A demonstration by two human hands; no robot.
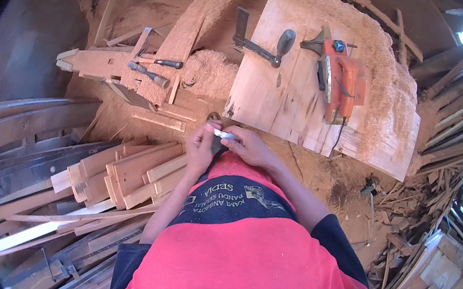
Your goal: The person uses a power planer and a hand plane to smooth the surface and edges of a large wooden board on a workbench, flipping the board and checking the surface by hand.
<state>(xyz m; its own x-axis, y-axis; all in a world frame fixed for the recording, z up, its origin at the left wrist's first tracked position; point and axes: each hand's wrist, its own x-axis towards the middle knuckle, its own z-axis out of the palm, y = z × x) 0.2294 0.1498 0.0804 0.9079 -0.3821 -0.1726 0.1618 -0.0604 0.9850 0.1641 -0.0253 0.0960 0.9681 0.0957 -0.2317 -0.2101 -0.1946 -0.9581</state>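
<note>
Close in front of my body, my left hand (pixel 203 143) and my right hand (pixel 248 146) meet with their fingers closed around a small white thing (pixel 224 134). Its kind is too small to make out. Just beyond them stands a workbench with a pale wooden top (pixel 283 102). On it lies an orange electric planer (pixel 343 83) with a blue knob, its dark cord hanging over the front edge. To the planer's left is a dark metal bar tool (pixel 257 49) with a rounded grey handle.
Wood shavings (pixel 387 100) cover the bench's far and right sides. A chisel (pixel 163 63) and a wooden-handled tool (pixel 149 74) lie on a beam at the left. Planks (pixel 141 174) are stacked at my left. Scrap wood (pixel 438 199) and a worn box (pixel 429 278) are at the right.
</note>
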